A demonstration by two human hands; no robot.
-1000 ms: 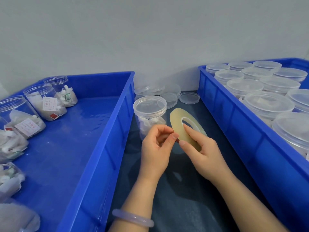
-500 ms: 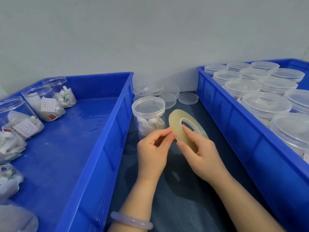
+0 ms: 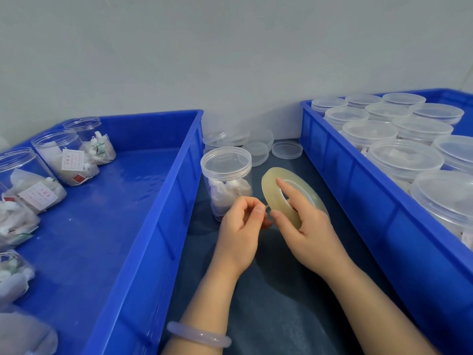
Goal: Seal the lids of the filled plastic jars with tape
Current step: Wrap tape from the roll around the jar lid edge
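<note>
My tape [image 3: 270, 198] is pale translucent yellow. Left bin [image 3: 143, 226] and right bin [image 3: 358, 201] are bright blue, the mat [image 3: 281, 303] dark grey-blue. The jar [image 3: 225, 166] is clear, its sachets [image 3: 227, 194] white. My bracelet [image 3: 199, 335] is milky lilac.

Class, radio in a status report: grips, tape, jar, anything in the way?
Left grip pinches the tape end; right grip holds the tape roll; lidded jar upright just behind; nothing blocks it.
</note>
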